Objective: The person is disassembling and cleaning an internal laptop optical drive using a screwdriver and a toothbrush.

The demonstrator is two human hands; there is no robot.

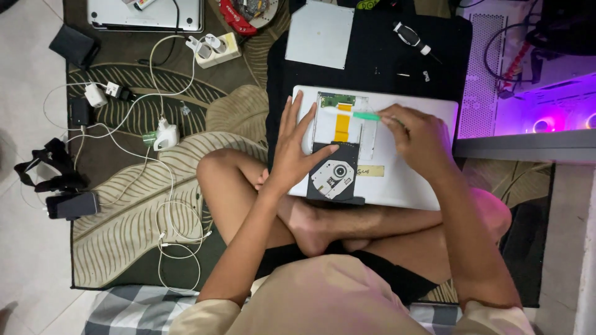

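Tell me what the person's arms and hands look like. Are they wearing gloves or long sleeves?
No gloves and no long sleeves. Both the left hand and the right hand are bare, with no rings, watch or bracelet that I can see. The arms are bare up to short, loose beige sleeves near the shoulders. No cables or markings are on them.

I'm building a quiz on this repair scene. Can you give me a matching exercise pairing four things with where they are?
1. left hand
2. right hand
3. screwdriver
4. power strip

a. on the leaf-pattern rug
b. holding a green tool
c. resting on the optical drive
d. on the black mat, beyond the laptop

Pairs: 1-c, 2-b, 3-d, 4-a
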